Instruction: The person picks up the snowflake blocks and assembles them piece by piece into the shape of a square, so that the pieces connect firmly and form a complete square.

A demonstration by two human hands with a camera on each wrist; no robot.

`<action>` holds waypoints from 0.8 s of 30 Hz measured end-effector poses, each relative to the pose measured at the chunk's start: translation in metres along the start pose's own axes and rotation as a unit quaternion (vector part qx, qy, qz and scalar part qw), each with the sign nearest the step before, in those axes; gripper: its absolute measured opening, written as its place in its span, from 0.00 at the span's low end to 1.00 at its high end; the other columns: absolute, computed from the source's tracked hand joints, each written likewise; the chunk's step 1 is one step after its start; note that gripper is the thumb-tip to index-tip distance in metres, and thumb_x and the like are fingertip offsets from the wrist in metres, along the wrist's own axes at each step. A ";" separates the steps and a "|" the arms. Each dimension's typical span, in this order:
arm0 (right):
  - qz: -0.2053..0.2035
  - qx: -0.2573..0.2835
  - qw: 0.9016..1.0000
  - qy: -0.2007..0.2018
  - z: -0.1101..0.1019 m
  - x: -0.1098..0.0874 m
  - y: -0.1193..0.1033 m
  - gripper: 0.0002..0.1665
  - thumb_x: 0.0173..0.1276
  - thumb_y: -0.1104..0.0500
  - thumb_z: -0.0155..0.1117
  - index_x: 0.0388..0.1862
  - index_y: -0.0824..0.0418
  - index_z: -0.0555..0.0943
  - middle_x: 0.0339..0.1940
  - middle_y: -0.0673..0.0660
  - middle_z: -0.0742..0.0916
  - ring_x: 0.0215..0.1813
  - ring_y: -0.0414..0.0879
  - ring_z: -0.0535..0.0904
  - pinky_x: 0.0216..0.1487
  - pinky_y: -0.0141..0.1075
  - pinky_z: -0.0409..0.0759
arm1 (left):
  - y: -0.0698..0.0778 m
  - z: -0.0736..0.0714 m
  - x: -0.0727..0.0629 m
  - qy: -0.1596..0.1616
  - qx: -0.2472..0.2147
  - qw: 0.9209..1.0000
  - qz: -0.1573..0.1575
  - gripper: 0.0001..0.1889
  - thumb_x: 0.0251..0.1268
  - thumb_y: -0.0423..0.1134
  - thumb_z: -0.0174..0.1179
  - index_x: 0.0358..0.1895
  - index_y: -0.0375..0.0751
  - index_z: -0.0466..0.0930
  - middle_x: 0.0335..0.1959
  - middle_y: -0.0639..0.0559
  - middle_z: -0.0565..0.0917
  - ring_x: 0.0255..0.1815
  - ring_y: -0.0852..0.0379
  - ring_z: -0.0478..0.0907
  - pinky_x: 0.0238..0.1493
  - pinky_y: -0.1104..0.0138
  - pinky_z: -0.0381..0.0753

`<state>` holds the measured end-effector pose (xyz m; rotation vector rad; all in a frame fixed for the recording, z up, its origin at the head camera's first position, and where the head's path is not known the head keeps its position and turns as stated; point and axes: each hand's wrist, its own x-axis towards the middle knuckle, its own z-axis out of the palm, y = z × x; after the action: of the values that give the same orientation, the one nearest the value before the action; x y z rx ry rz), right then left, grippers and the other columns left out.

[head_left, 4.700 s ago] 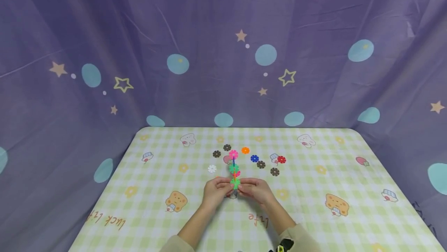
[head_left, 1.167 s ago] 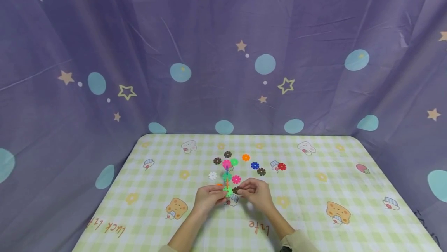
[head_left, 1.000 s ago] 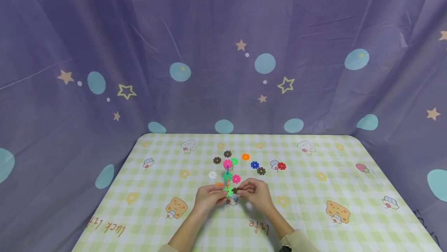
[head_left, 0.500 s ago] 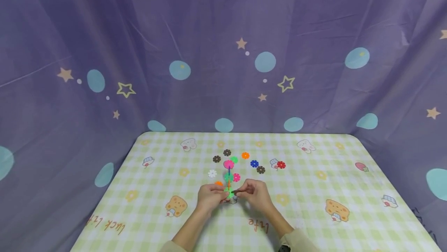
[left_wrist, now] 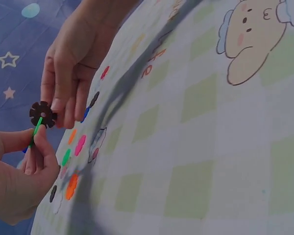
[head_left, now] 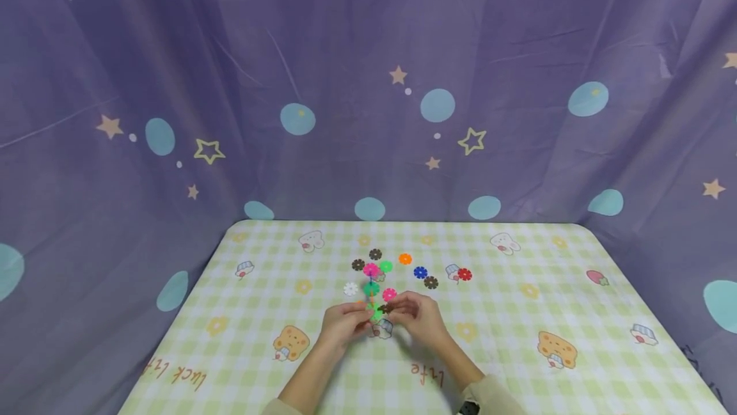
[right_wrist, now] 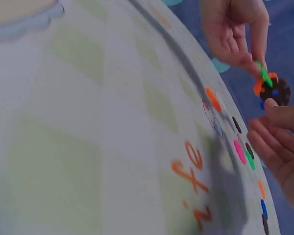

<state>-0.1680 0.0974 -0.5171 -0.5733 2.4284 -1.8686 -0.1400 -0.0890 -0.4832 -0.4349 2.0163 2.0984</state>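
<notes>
My left hand (head_left: pixel 344 327) pinches a bright green notched plastic disc (head_left: pixel 377 313), the near end of a chain of snowflake building discs. Farther up this chain come an orange disc seen edge-on, a teal green disc (head_left: pixel 371 289), a blue disc edge-on and a pink disc (head_left: pixel 371 269). Between thumb and fingers, my right hand (head_left: pixel 420 322) holds a dark brown disc (left_wrist: pixel 38 111). In the left wrist view the brown disc's notched edge meets the green disc (left_wrist: pixel 37 128), the two standing crosswise. Both hands are raised over the table, casting shadows on it.
Loose discs lie beyond the hands: a white disc (head_left: pixel 350 289), a blue disc (head_left: pixel 420 272), a red disc (head_left: pixel 464 274), an orange disc (head_left: pixel 405 259), a pink disc (head_left: pixel 389 295), a green disc (head_left: pixel 386 266) and several brown ones. A checked cloth (head_left: pixel 501 351) covers the table; a purple curtain (head_left: pixel 345 38) hangs behind.
Since the earliest frame, my right hand has left the chain and picked up a brown disc from the right of the group. Lately that disc has turned and shifted against the green disc.
</notes>
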 end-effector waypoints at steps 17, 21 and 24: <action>-0.083 -0.348 0.916 -0.183 -0.011 0.006 0.007 0.31 0.67 0.52 0.63 0.65 0.66 0.72 0.69 0.62 0.75 0.71 0.57 0.69 0.73 0.49 0.67 | 0.006 -0.024 0.009 0.048 -0.048 0.998 -0.007 0.20 0.60 0.31 0.64 0.55 0.26 0.76 0.35 0.49 0.84 0.31 0.61 0.81 0.42 0.68 0.87; -0.096 -0.356 0.909 -0.193 -0.009 -0.007 0.000 0.29 0.66 0.53 0.64 0.62 0.66 0.75 0.65 0.61 0.79 0.68 0.55 0.73 0.71 0.47 0.71 | 0.008 -0.027 0.010 0.058 -0.042 0.997 -0.011 0.19 0.60 0.31 0.64 0.54 0.27 0.77 0.36 0.48 0.83 0.32 0.61 0.81 0.45 0.67 0.87; -0.109 -0.362 0.905 -0.195 -0.008 -0.014 -0.005 0.25 0.64 0.54 0.66 0.58 0.64 0.79 0.60 0.58 0.83 0.64 0.51 0.78 0.67 0.44 0.76 | 0.009 -0.029 0.011 0.063 -0.039 0.997 -0.013 0.19 0.59 0.31 0.64 0.54 0.28 0.77 0.36 0.48 0.83 0.32 0.60 0.81 0.45 0.66 0.87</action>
<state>-0.1551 0.1080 -0.5130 -1.1481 2.7720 -0.6976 -0.1512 -0.1188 -0.4788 -0.6170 1.9883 2.1897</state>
